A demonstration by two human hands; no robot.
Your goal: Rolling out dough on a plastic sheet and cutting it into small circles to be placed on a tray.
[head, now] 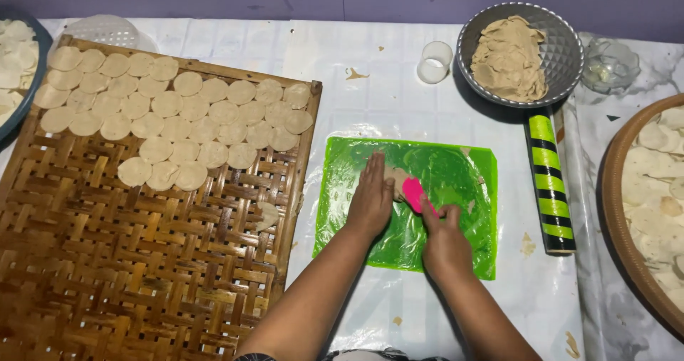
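Right hand (445, 241) grips pink scraper (413, 193) beside dough (396, 179) under flat left hand (370, 199).

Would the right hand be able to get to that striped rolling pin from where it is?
Probably yes. The rolling pin lies just right of the green sheet, nothing between, but the right hand holds a pink scraper.

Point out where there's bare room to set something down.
Free: the woven tray's lower half, below the dough discs; the white sheet between tray and bowl. Crowded: green mat, under left hand and right hand.
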